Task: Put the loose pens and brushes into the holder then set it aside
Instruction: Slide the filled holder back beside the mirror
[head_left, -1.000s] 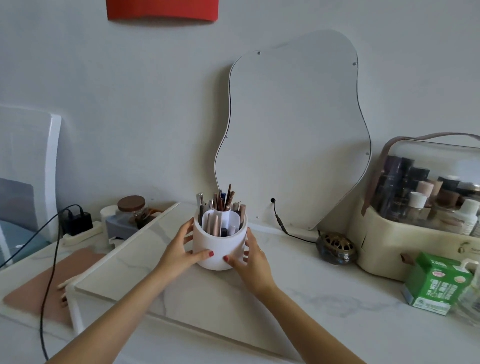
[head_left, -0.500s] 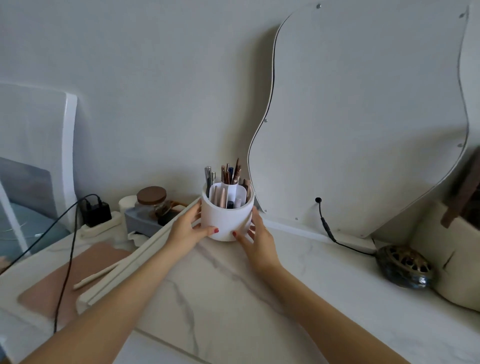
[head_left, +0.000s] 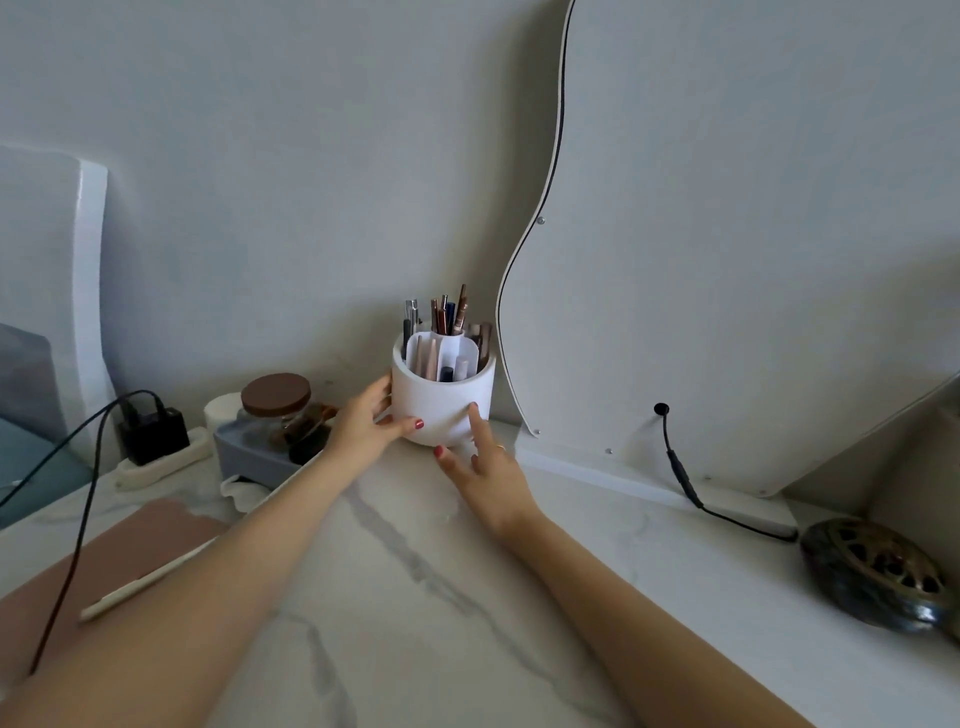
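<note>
Gripping white holder (head_left: 441, 402) — left hand (head_left: 363, 426), right hand (head_left: 485, 470) fingertips touching

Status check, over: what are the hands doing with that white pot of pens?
Left hand holds holder; right hand fingers touching it. Holder upright beside mirror. Nothing blocking.

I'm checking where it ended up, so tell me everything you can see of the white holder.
The holder is a round white pot, matte like plaster, with white inner dividers. It stands upright on the marble table, close to the wall, beside the mirror. Pens and brushes stick up from it. The left hand grips its side; the right hand touches it with straight fingers.
</note>
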